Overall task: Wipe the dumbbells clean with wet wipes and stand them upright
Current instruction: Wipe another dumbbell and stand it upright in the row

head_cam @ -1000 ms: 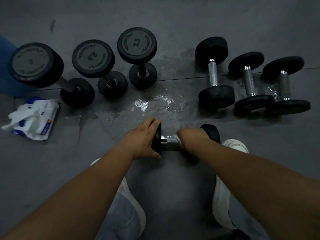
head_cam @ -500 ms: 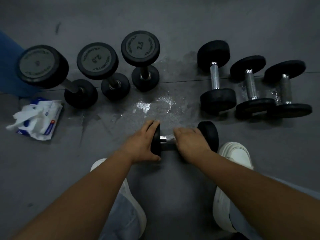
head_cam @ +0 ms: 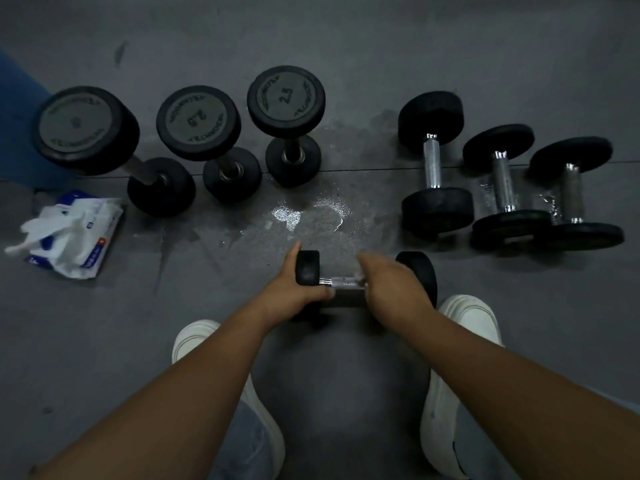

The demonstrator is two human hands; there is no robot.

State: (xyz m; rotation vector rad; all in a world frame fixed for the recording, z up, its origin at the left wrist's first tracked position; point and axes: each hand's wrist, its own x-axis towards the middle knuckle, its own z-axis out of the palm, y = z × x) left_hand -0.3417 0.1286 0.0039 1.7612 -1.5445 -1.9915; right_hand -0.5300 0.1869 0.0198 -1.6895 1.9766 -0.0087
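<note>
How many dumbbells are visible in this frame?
7. Three upright dumbbells at the left; three lying dumbbells at the right; one dumbbell nearest, between the left hand and right hand. None appears hidden.
</note>
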